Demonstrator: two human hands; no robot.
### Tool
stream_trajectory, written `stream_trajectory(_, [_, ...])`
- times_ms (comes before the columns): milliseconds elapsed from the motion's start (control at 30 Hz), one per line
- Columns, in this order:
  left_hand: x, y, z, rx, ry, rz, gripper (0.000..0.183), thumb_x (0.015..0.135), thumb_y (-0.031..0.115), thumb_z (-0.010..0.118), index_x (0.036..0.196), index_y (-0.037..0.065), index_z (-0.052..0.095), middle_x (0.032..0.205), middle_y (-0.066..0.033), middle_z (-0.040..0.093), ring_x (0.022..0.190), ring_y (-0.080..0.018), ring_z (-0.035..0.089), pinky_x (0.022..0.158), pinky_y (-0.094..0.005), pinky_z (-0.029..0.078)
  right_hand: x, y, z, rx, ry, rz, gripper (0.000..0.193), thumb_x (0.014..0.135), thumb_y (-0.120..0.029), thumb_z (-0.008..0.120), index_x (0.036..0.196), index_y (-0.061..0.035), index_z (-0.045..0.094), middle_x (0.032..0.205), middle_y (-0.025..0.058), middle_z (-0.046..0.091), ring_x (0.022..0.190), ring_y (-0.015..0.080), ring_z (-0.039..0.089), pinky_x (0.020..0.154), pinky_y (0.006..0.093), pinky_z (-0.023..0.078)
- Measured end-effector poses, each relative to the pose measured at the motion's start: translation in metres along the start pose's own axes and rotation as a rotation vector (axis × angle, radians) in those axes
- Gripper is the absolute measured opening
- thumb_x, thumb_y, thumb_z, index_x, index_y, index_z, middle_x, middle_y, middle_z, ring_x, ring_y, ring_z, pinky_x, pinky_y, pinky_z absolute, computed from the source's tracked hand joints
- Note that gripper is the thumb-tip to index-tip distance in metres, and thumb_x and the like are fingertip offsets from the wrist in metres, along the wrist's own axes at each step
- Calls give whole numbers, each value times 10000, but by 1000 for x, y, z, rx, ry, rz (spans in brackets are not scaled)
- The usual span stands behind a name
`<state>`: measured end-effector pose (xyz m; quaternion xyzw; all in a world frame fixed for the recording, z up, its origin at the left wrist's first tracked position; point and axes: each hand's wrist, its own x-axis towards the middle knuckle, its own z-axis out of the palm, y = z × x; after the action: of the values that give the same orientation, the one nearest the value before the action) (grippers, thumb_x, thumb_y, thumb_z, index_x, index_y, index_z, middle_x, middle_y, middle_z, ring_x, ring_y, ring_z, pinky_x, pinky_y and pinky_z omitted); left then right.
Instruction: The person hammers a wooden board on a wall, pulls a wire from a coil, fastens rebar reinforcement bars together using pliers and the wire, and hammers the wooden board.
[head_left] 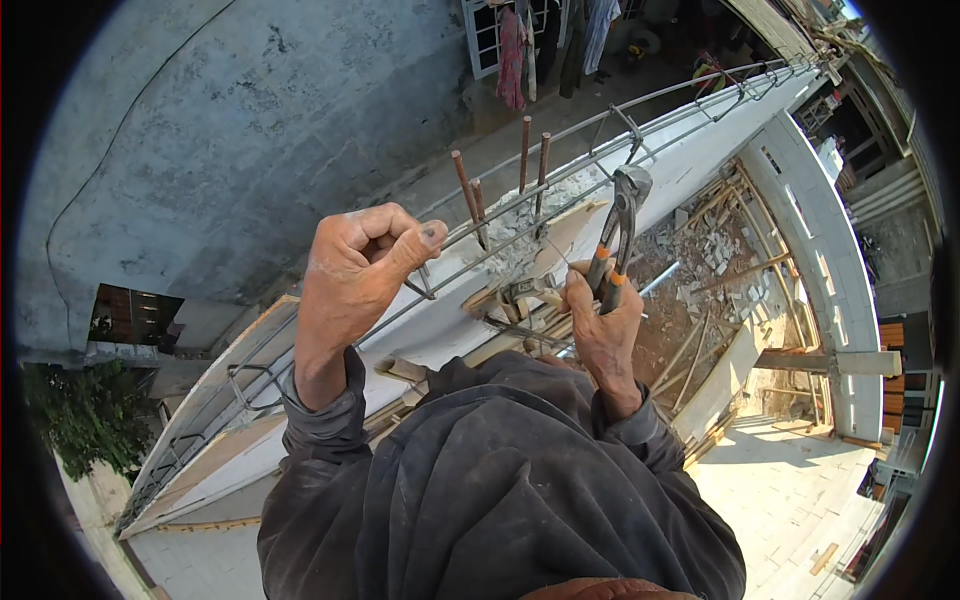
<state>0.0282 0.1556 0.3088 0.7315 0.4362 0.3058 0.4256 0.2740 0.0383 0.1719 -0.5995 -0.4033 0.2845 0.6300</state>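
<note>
Steel cage (500, 249) ran along the top edge of the pale wall (700, 152), long axis slanting away to your right. Your left hand (360, 262), pinched narrow, sat nearer; couldn't tell if it held anything. Your right hand (604, 328) gripped pincers (628, 228), head toward the cage.
</note>
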Motion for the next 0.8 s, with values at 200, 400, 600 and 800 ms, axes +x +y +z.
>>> stream_trajectory(200, [54,13,-24,284,122,-24,361,1027,366,764,917,23,779,636,86,496,609,-35,319,576,-287,246,10,16,23,21,2,71,136,1009,-80,681,1068,43,685,739,11,642,632,72,586,568,272,475])
stream_trajectory(400, [104,1,-10,476,-177,1,356,1025,355,729,1103,16,803,878,-49,714,817,-166,595,755,-360,478,-6,31,30,372,-89,292,173,1036,-101,653,1111,54,664,776,56,673,617,109,625,567,275,511])
stream_trajectory(600, [152,-14,8,491,-412,40,423,1043,390,702,1215,14,792,1124,-154,779,1031,-284,689,945,-442,542,10,27,55,448,116,252,176,1056,-103,637,1133,53,658,827,82,687,658,130,659,577,288,544])
stream_trajectory(800, [184,-33,36,250,-704,-40,430,1073,389,660,1248,18,791,1138,-136,772,1055,-222,666,935,-387,528,25,15,78,722,192,330,136,1058,-88,632,1104,40,630,840,95,664,664,172,667,574,320,566])
